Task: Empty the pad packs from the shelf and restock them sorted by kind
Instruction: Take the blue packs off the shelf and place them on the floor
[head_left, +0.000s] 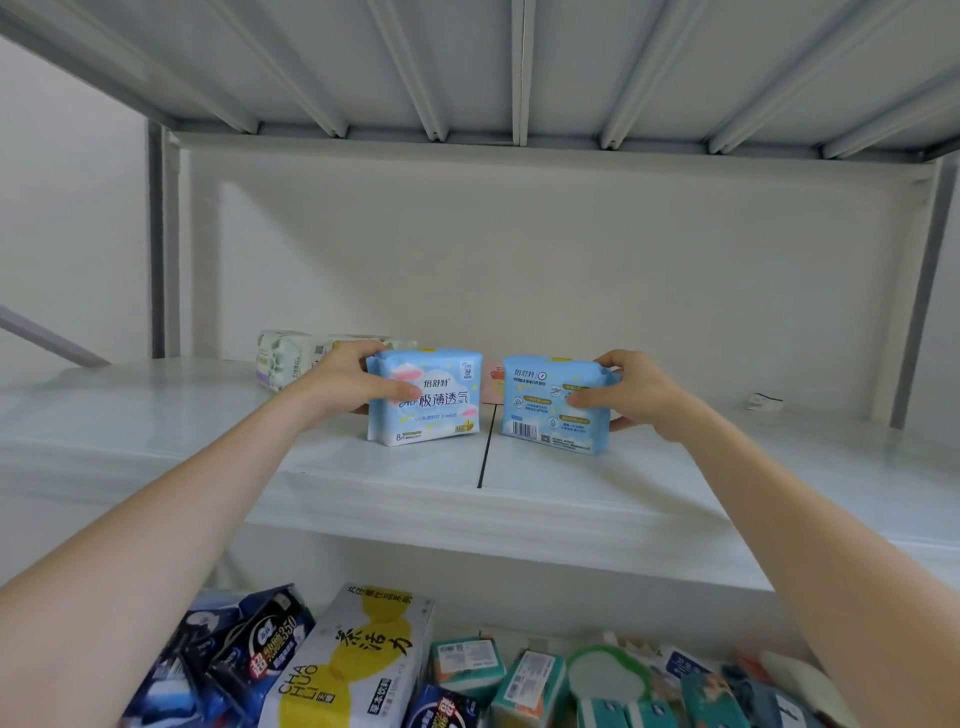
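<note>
Two light blue pad packs stand upright on the white shelf (519, 499). My left hand (349, 379) grips the left blue pack (431, 410), whose front faces me, by its left end. My right hand (631, 389) grips the right blue pack (545, 410), barcode side toward me, by its right end. A narrow gap separates the two packs, and a pink pack (492, 384) shows behind it. Pale green and white packs (291, 358) lie at the back left, partly hidden by my left hand.
Below the shelf lies a jumble of goods: dark blue packs (249, 654), a white and yellow tissue pack (358, 660), teal packs (524, 680). A small scrap (761, 401) lies on the shelf at the right. Grey uprights frame both sides.
</note>
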